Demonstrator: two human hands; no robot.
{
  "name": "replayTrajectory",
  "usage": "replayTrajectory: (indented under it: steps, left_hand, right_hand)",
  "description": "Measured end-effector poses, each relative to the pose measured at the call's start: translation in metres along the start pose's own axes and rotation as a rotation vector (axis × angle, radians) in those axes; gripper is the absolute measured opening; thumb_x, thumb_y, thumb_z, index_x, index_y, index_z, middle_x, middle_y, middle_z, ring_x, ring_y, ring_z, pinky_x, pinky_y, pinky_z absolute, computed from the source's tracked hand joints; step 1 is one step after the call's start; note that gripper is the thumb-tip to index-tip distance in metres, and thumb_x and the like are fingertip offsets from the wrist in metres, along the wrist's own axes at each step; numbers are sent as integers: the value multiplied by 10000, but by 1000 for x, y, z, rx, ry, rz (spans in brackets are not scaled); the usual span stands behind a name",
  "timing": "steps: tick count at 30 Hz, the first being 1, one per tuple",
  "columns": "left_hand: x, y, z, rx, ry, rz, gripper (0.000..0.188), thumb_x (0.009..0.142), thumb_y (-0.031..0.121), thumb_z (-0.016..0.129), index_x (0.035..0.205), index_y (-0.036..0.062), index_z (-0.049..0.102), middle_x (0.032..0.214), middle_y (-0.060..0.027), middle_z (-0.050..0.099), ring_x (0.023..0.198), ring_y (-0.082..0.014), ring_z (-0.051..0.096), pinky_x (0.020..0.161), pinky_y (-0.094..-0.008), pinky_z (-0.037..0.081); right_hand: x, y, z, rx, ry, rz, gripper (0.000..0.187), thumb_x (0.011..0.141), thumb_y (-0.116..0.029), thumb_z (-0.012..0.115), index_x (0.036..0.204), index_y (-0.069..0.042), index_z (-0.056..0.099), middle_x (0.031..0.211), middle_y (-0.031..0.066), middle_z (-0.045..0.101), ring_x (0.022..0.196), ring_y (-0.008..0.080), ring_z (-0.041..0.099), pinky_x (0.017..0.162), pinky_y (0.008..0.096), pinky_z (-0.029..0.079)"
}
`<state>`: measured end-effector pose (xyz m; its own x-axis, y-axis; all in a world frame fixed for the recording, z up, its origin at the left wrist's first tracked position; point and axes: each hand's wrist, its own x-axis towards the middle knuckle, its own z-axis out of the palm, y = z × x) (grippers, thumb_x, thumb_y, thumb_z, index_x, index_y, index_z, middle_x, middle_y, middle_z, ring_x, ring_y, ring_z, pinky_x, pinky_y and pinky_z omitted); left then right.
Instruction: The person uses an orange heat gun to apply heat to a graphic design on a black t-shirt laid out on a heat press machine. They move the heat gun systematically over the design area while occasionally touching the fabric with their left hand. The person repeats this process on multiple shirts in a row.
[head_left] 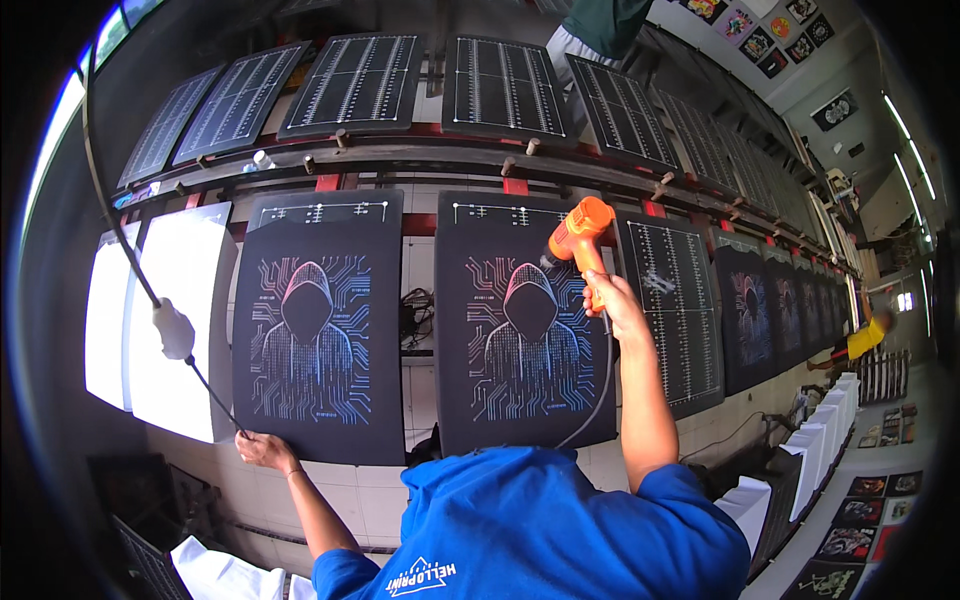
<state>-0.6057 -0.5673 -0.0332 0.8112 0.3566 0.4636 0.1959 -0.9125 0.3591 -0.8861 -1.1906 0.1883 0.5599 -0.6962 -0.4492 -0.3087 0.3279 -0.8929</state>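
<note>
My right hand [612, 298] is wrapped around the handle of an orange heat gun [578, 232]. Its dark nozzle points left and down, over the upper right of a black printed fabric [525, 415] laid on a board. The print shows a hooded figure with circuit lines in pink and blue. To its left lies a second black fabric [300, 432] with the same print. By that one's lower left corner, my left hand [266, 451] pinches the end of a dark cord [212, 392]. The cord slants down from the upper left and passes through a white, wrapped-looking lump [173, 329].
White-covered boards [180, 320] stand at the left. A bare ruled board [668, 330] sits right of the heat gun, with more printed black boards [748, 310] beyond. A rail [420, 158] with pegs separates a far row of ruled boards [505, 85]. A person in green [608, 25] stands behind them.
</note>
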Motion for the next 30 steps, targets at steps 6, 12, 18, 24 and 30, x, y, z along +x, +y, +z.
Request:
replayTrajectory:
  steps: [6, 12, 18, 24, 30]
  left_hand:
    - [-1, -3, 0, 65, 18, 69, 356, 1013, 279, 384, 1158, -2, 548, 1175, -159, 590, 1145, -326, 508, 996, -460, 337]
    - [-1, 6, -5, 60, -9, 51, 358, 1010, 289, 390, 1131, -6, 554, 1158, -167, 594, 1124, -327, 517, 989, -463, 339]
    - [2, 14, -9, 46, 7, 42, 370, 1002, 289, 403, 1073, -29, 578, 1106, -194, 617, 1080, -359, 546, 949, -473, 373]
    - [1, 20, -14, -5, -41, 21, 380, 1007, 296, 397, 1092, -29, 576, 1117, -199, 613, 1095, -361, 539, 980, -482, 354]
    - [1, 10, -15, 27, -52, 46, 380, 1012, 294, 391, 1117, -27, 564, 1136, -196, 606, 1102, -358, 536, 978, -475, 354]
  right_hand:
    - [10, -3, 7, -60, -51, -17, 265, 941, -305, 596, 965, -42, 571, 729, 13, 579, 594, 90, 571, 490, 232, 468]
    - [14, -2, 1, -30, -60, -10, 243, 937, -292, 604, 909, -52, 569, 704, 9, 570, 568, 91, 568, 478, 227, 465]
    - [11, 2, -5, -84, -30, -78, 246, 931, -280, 609, 932, -37, 567, 692, 6, 562, 561, 86, 565, 471, 226, 457]
    - [10, 5, -13, -11, -50, -34, 234, 928, -274, 612, 946, -43, 577, 713, 7, 573, 569, 83, 569, 480, 223, 460]
    - [11, -3, -5, 11, -99, -46, 228, 926, -269, 616, 919, -47, 565, 711, 6, 573, 565, 79, 569, 475, 222, 463]
